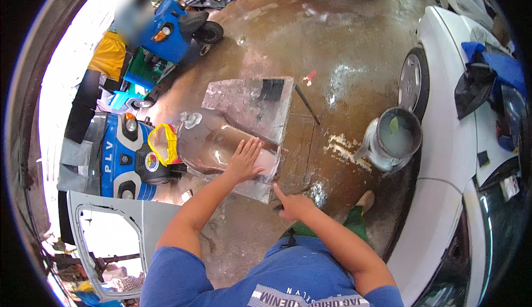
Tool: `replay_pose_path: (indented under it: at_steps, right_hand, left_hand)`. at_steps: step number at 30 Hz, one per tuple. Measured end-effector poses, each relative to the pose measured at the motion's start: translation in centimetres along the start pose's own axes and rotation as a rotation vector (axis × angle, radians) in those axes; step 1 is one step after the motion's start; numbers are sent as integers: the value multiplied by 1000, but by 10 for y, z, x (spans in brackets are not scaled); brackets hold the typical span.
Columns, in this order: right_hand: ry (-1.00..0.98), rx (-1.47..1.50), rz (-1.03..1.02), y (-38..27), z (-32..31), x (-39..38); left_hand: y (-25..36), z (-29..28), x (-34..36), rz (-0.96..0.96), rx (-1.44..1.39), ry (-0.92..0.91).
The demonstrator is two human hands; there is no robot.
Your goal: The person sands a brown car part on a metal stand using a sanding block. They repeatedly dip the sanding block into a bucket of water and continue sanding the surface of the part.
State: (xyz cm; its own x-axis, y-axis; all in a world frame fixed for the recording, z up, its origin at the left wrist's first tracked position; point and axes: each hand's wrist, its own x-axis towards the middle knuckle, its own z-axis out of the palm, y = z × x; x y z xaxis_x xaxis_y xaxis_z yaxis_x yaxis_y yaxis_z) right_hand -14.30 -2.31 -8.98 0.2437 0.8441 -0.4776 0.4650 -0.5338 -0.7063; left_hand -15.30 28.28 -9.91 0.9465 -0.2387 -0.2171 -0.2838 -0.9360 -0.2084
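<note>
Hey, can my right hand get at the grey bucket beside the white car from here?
Probably, though you may need to lean or step over. Between your right hand and the bucket I see just floor, and nothing covers its top.

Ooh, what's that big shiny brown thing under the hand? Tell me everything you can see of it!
The shiny, curved brown-grey panel lies on a pale, worn flat board. It looks smooth and glossy, but I can't tell if it's plastic or painted metal. A whitish patch shows toward its right end, and a crumpled pale clump sits at its far left. The left hand rests palm down on it. The right hand points at its near right corner; whether it touches is unclear.
</note>
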Motion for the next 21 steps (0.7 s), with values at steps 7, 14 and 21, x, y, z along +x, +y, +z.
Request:
replay_pose_path:
  at_steps: [7,14,21]
  right_hand:
    - [116,-81,239,-1,48,107]
    - [98,-126,324,-9,47,109]
    - [75,-129,362,-17,41,104]
  left_hand:
    - [-5,-8,-23,114,64,52]
    - [-7,6,-68,187,90,21]
    - [-2,11,-97,187,82,-11]
